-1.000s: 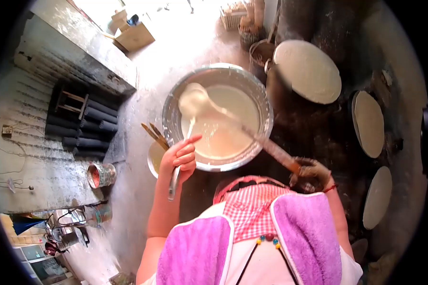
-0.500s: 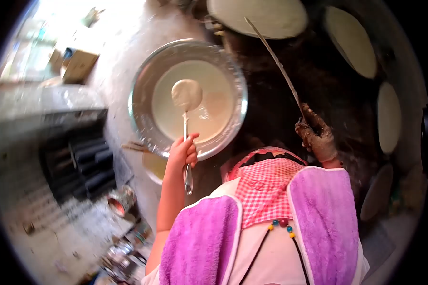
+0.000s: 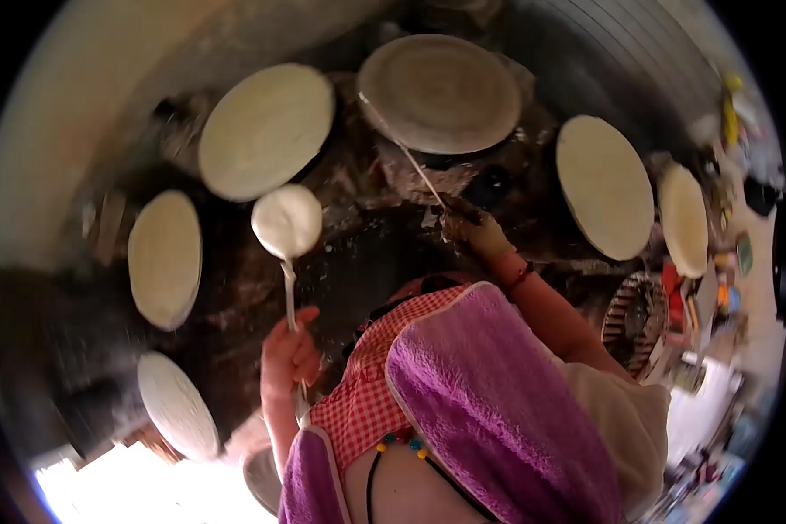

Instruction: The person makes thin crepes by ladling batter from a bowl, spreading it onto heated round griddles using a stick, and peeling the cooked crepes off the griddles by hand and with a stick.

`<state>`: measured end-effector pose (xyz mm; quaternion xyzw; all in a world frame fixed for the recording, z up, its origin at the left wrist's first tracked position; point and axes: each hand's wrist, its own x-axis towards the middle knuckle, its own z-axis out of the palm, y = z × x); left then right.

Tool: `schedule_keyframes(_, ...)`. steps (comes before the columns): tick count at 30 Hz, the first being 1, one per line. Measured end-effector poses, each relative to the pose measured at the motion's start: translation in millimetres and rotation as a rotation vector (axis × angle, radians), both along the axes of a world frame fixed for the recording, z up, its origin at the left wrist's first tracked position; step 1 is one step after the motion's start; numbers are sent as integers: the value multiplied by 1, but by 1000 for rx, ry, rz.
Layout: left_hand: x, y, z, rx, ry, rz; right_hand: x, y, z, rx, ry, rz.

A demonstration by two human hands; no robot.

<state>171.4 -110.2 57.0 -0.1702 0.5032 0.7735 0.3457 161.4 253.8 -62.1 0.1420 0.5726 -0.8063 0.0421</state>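
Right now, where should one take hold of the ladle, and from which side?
I would take the ladle by its long, slim handle, coming from the side of the purple towel, where the left grip holds it. The handle's free end points that way, while the round end points away and carries pale batter. This hold probably avoids the batter.

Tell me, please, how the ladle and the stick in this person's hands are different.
The ladle ends in a round bowl with pale batter in it, while the stick looks narrow along its visible length. The ladle is in the left hand; the stick is in the right hand. In the picture, the ladle points almost straight up, but the stick slants up to the left. Both are long and held in one hand.
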Motion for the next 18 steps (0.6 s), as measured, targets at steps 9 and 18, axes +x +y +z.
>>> schedule_keyframes(9, -174, 222, 57, -649, 1329, -467, -3, 123, 20, -34, -80, -595)
schedule_keyframes(18, -263, 340, -95, -170, 544, -687, -3, 74, -17, -85, -171, -753)
